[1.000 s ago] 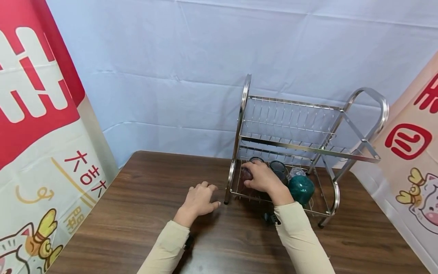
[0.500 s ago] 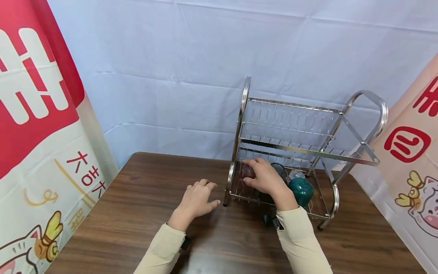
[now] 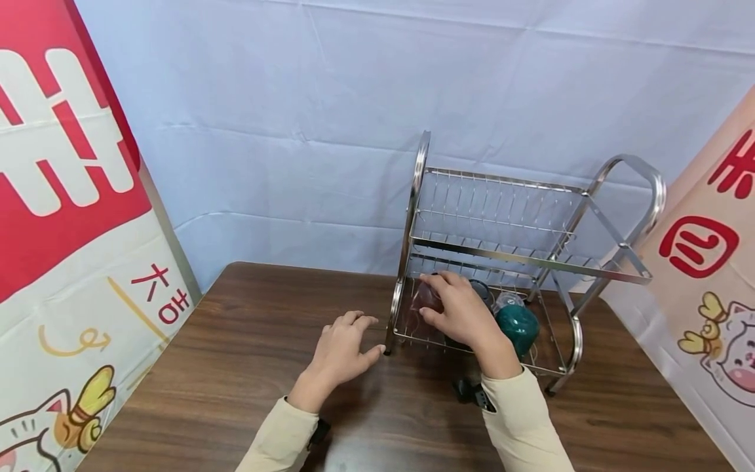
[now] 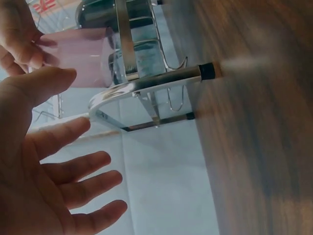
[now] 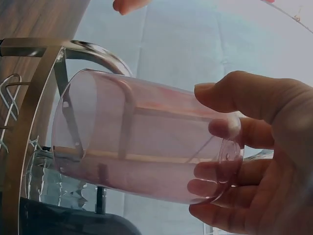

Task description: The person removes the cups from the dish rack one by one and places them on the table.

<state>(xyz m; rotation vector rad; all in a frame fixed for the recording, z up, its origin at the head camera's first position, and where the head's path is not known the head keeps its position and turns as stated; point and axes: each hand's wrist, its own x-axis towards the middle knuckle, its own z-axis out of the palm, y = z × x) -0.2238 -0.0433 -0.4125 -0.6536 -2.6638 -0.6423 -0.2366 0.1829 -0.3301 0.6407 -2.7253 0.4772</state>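
In the right wrist view a see-through pink drinking glass (image 5: pixel 146 137) has its base in my right hand (image 5: pixel 274 132), thumb on one side and fingers on the other. Its mouth points away from the palm, so it is upside down. From the head view my right hand (image 3: pixel 463 314) is over the left part of the lower tier of a metal dish rack (image 3: pixel 495 246), with the pink glass (image 3: pixel 426 300) partly hidden under the fingers. Whether its rim rests on the wires I cannot tell. My left hand (image 3: pixel 339 351), fingers spread and holding nothing, hovers left of the rack.
Right of the pink glass, the lower tier holds a dark glass (image 3: pixel 480 290), a clear glass (image 3: pixel 508 300) and a teal glass (image 3: pixel 518 328). The rack's front left foot (image 3: pixel 387 351) stands near my left thumb. A brown wooden table (image 3: pixel 248 328) extends to the left.
My right hand has shifted slightly to the right, and more of the pink glass shows. The left hand stays beside the rack, almost still.
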